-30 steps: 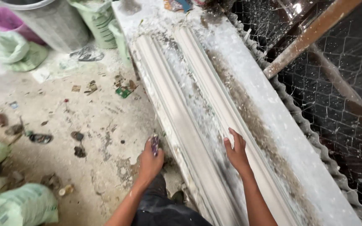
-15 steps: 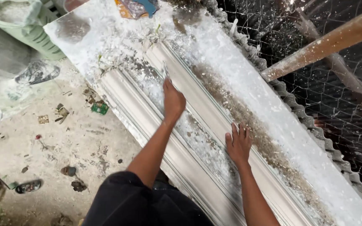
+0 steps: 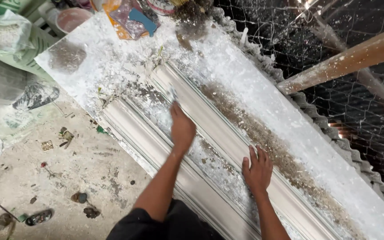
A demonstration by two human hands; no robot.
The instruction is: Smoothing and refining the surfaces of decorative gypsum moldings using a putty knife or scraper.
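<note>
1. I am looking down at a long white-dusted surface (image 3: 290, 129) running beside a wire-mesh fence (image 3: 356, 102), with a littered concrete floor (image 3: 67, 178) on the left.
2. The moulded plaster strip (image 3: 156, 146) is lying on the surface, its long axis running from the near right to the far left.
3. My left hand (image 3: 182, 129) is closing its fingers around a small tool (image 3: 173, 94) whose tip is pointing far along the strip; blur is hiding what kind it is.
4. My right hand (image 3: 258, 171) is resting flat, fingers spread and released, on the strip's right ridge.
5. I am judging that a hard push could chip the brittle edges, and loose powder could let the bracing hand slip.
</note>
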